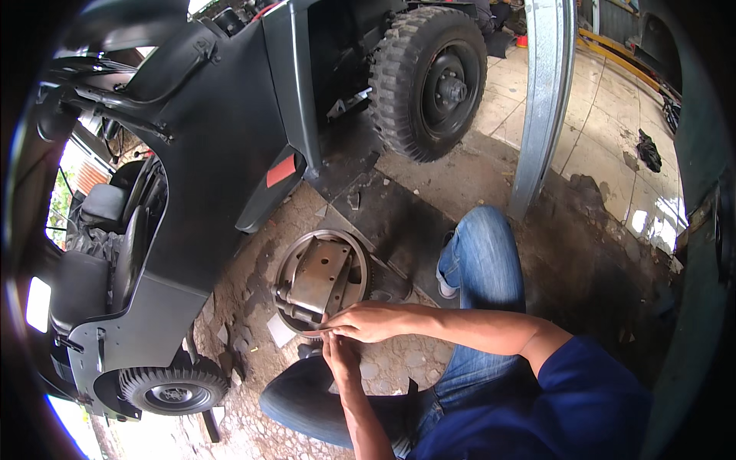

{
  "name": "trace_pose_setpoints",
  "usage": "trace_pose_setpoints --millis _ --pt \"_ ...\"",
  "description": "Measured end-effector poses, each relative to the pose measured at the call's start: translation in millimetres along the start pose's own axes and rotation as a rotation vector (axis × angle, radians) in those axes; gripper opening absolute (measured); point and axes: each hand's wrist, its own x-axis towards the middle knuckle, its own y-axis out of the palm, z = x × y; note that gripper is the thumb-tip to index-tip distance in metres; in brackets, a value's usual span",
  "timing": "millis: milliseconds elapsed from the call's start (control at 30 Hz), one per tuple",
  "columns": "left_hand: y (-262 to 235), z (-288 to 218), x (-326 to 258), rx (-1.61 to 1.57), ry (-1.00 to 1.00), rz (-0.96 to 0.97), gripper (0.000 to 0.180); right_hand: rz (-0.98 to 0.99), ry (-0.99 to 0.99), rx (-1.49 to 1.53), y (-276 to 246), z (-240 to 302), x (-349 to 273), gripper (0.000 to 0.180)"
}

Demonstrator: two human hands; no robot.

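Observation:
On the ground before my bent legs lies a round metal ring [280, 264], like a flywheel with a toothed edge. A flat metal plate [320, 268] with several holes rests on it, and a cylindrical barrel [303, 313] runs along its near side, like a hinge. My right hand [369, 322] reaches in from the right, fingers pinched together at the barrel's end. Just below it, my left hand [339, 359] is also closed, its fingertips meeting the right hand's at the ring's near rim. Whatever small thing the fingers hold is hidden.
A dark off-road vehicle [207, 153] stands at the left, with a large knobby wheel [431, 84] beyond the ring. A galvanised steel post [541, 107] rises at the right. White paper [280, 330] lies beside the ring, and a black rag [648, 150] on the tiles.

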Motion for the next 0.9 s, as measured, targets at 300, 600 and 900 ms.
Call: trace_pose_setpoints --millis 300,600,900 --pt "-5.6 0.4 -0.4 0.030 0.058 0.019 0.055 0.019 0.010 0.023 7.2 -13.3 2.7 0.037" --pt "-3.1 7.0 0.7 0.012 0.009 0.017 0.054 0.060 0.102 -0.052 7.5 -18.9 1.8 0.036" --pt "-16.3 21.4 6.1 0.011 0.052 0.049 0.061 -0.050 -0.032 -0.129 8.4 -21.5 -2.3 0.036"
